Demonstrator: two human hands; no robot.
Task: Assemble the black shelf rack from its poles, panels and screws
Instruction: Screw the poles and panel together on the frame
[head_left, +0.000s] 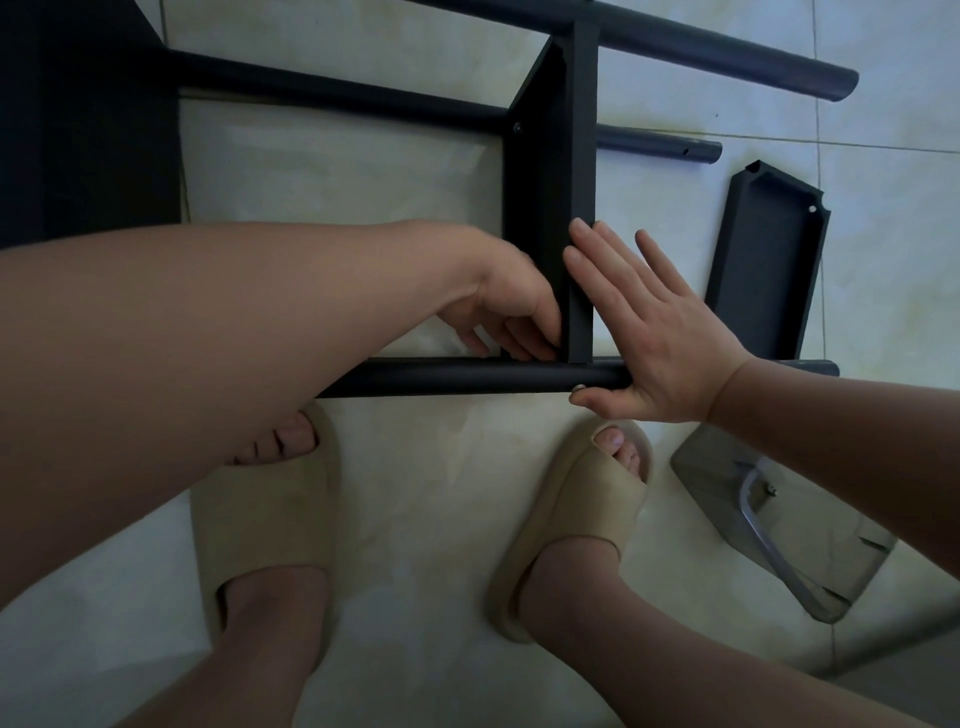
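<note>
right hand (660, 332) pressing panel (540, 208), left hand (511, 306) opposite

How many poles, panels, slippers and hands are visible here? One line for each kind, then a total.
Poles: 3 (far pole, middle pole, near pole)
Panels: 2 (fitted panel, loose panel); the dark shape on the left is unclear
Slippers: 2 (left slipper, right slipper)
Hands: 2 (left hand, right hand)
Total: 9
</note>
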